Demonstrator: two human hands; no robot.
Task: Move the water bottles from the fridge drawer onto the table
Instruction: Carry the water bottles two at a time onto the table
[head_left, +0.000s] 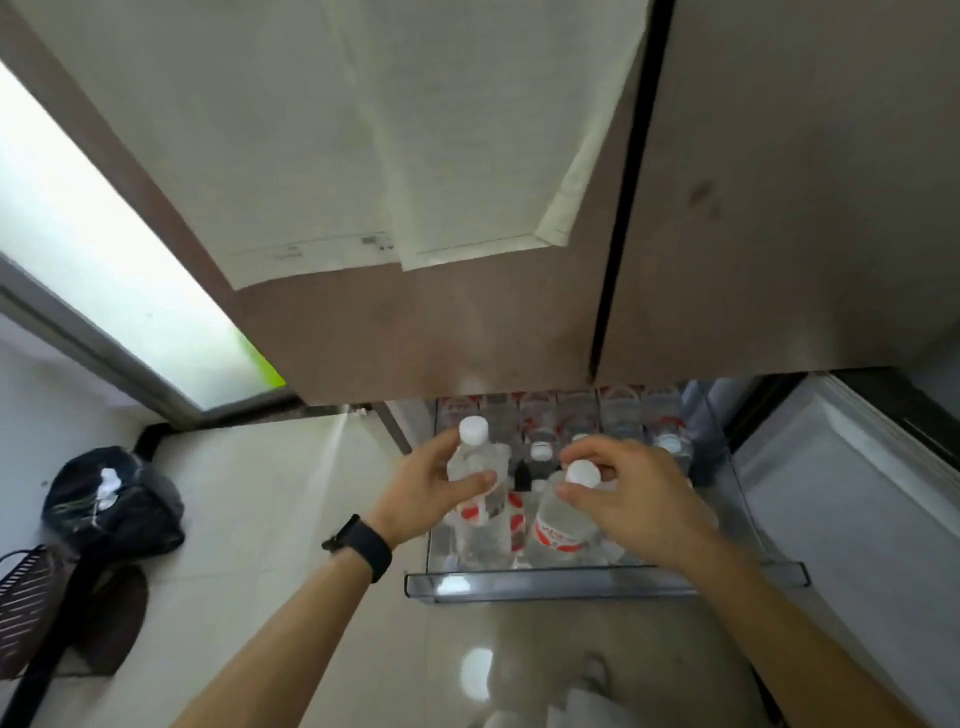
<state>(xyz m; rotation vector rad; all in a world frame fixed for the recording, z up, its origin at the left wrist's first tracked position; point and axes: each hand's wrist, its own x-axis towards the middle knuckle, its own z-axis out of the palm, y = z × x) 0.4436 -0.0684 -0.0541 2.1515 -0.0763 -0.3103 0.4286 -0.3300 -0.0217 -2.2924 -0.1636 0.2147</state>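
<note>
The clear fridge drawer (571, 584) is pulled out below the brown fridge doors, and several water bottles with white caps and red labels stand in it. My left hand (426, 491) grips one clear bottle (475, 452) by its upper body, raised above the others. My right hand (634, 493) is closed around the neck of a second bottle (558, 525), fingers just under its white cap. More bottles (670, 447) stand at the back of the drawer. The table is out of view.
Closed fridge doors (727, 234) hang overhead. A white open compartment door (852, 519) is at the right. On the tiled floor at the left are a black bag (114, 499) and a dark slotted basket (26, 597). A bright window (104, 260) is at far left.
</note>
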